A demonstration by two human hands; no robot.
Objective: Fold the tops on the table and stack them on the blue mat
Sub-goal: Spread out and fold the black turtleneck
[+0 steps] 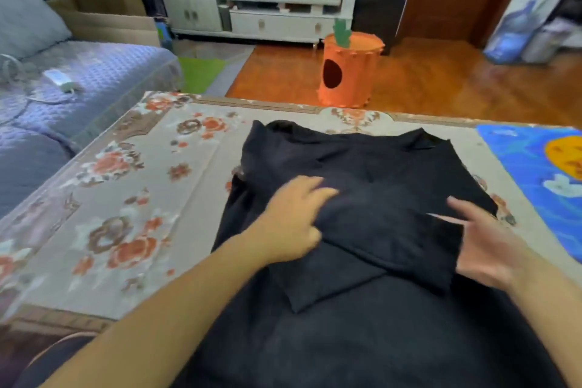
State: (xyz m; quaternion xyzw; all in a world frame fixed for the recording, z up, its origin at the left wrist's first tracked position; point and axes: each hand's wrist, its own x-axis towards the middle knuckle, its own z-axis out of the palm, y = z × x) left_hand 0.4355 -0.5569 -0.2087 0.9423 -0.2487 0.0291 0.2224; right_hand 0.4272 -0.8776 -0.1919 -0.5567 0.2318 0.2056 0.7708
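Centrally, one black top (362, 198) on the table (151, 198), two hands, left hand (293, 214) and right hand (491, 246), fingers loosely spread; one blue mat (529, 173).

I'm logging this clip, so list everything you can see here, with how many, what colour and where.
top: one, black, spread on the table's middle, sleeves folded across its front
table: one, beige floral cover, foreground
mat: one, blue with an orange patch, table's right end, nothing on the part in view
sofa: one, lavender quilted, left
charger: one, white, on the sofa
cardboard box: one, brown, behind the sofa
carrot-shaped tub: one, orange with green top, floor beyond the table
cabinet: one, cream, back wall
water bottle: one, blue, floor at right
left hand: one, resting on the folded sleeve
right hand: one, fingers straight, at the sleeve's right edge
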